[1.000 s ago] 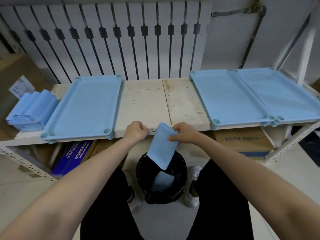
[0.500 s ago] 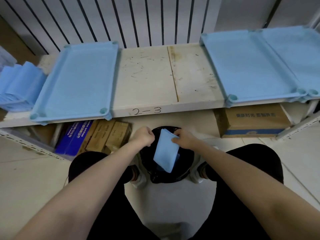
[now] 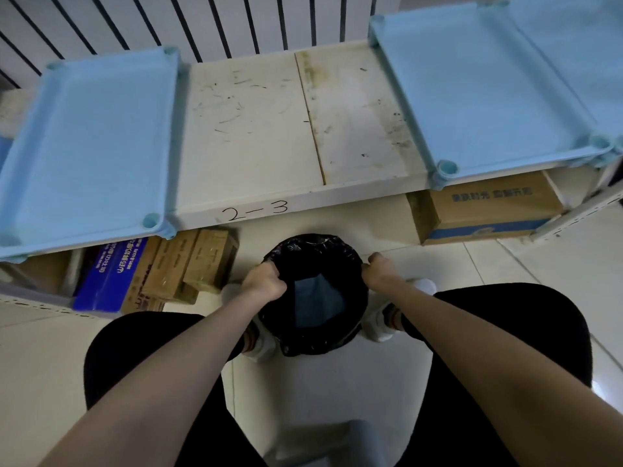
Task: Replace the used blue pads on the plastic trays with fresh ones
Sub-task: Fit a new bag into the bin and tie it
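**A:** Head view, from the left edge. What sits there?

**B:** A pale blue plastic left tray: rectangular, with a raised rim and round sockets at the corners. Its near corner hangs just past the shelf's front lip. The floor looks finely woven, but I cannot tell whether that is a pad. Under it stand a glossy blue box and brown cardboard boxes.

**A:** And the middle?

**B:** Bare shelf board, off-white, scuffed and stained, with a seam down it and "2-3" handwritten on the lip. That stretch between the trays is open room.

**A:** The hands?

**B:** They are lower down, over pale floor tiles. The left hand has its fingers curled tight on the left rim of a crinkled black bag lining a round bin. A used blue pad lies inside, soft and creased. The right hand has its fingers curled onto the right rim.

**A:** Further right?

**B:** A printed carton sits under the shelf. Above it, the right tray and far-right tray lie side by side with their rims touching.
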The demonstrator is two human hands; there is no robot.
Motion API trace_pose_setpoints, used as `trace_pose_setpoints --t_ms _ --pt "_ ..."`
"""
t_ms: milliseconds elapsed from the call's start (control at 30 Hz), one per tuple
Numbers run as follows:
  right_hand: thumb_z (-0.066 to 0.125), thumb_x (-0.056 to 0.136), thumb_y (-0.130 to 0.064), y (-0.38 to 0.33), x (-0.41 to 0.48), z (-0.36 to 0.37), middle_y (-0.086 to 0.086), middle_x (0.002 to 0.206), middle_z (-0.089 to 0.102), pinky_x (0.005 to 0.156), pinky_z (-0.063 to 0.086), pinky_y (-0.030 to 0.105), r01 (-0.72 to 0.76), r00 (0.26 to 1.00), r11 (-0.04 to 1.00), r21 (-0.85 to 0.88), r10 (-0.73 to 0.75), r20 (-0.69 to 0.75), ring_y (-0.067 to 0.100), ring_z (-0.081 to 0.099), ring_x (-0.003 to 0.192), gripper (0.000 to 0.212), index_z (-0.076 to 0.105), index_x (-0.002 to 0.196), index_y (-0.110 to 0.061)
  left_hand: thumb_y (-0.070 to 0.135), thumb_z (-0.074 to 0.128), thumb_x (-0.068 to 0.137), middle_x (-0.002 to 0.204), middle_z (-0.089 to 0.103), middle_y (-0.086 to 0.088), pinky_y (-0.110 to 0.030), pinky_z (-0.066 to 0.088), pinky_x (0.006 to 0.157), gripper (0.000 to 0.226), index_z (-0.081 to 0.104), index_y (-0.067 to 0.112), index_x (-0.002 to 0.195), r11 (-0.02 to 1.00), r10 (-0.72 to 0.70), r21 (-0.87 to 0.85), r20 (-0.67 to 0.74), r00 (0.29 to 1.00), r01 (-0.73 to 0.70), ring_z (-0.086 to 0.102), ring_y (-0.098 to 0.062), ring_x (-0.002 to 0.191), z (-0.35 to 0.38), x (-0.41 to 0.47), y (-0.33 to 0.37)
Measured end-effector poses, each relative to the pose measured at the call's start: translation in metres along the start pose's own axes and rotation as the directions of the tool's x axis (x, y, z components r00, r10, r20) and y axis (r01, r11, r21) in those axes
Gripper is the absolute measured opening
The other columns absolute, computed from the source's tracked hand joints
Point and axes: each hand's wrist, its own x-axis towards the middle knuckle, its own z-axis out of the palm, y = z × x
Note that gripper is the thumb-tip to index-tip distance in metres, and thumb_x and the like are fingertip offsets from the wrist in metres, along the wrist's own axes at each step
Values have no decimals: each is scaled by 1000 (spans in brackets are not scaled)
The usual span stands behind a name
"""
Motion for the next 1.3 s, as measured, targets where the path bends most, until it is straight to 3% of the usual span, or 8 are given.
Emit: trace_pose_setpoints --t_ms 333,500,700,833,967,1067,1167,1300 --pt "17 103 -46 5 30 17 15 152 31 114 25 38 -302 944 848 435 202 262 31 31 138 61 30 146 -5 16 55 85 141 35 -15 -40 38 102 59 32 10 138 992 -87 93 26 996 84 39 -36 129 13 36 5" --pt "29 93 -65 18 47 30 7 124 59 100 43 38 -442 891 664 602 245 383 26 53 114 63 55 123 -15 19 55 86 145 33 -17 -41 37 102 70 19 9 146 984 -136 117 24 990 132 36 -37 133 20 45 7" --pt "34 102 -28 17 55 25 7 72 46 60 38 27 -464 883 493 736 198 424 19 45 65 36 47 75 -10 24 56 87 139 38 -21 -40 40 99 57 30 6 135 968 -208 150 19 978 203 40 -38 129 23 41 19" --pt "37 100 -16 23 62 22 10 70 48 57 38 31 -491 870 574 656 284 403 25 46 61 31 45 72 -4 25 56 88 139 38 -21 -39 40 98 55 31 6 134 961 -224 172 20 974 217 41 -37 129 22 39 21" --pt "43 100 -19 22 67 24 20 100 62 75 44 33 -257 952 750 609 304 27 33 60 94 31 59 107 7 24 54 88 141 36 -16 -40 38 100 57 30 9 138 968 -188 166 -5 982 186 38 -35 131 22 36 27" --pt "43 99 -17 12 54 21 17 94 63 85 44 35 26 939 763 646 204 -278 29 59 93 23 59 100 -1 21 51 90 143 33 -14 -39 36 101 60 25 14 143 977 -140 165 -2 990 138 34 -35 133 23 31 32" --pt "46 98 -17 0 39 27 0 70 52 71 41 31 248 926 797 550 -29 -375 21 52 74 15 51 86 -10 18 51 88 140 35 -18 -39 37 101 62 25 14 143 983 -147 112 35 988 143 36 -37 131 24 33 28" --pt "48 97 -17 -4 27 39 -4 69 52 67 42 34 403 895 832 382 -270 -356 22 54 70 12 50 85 -15 18 51 87 139 38 -18 -36 37 101 60 28 15 143 984 -161 87 62 985 155 39 -35 130 22 30 24"
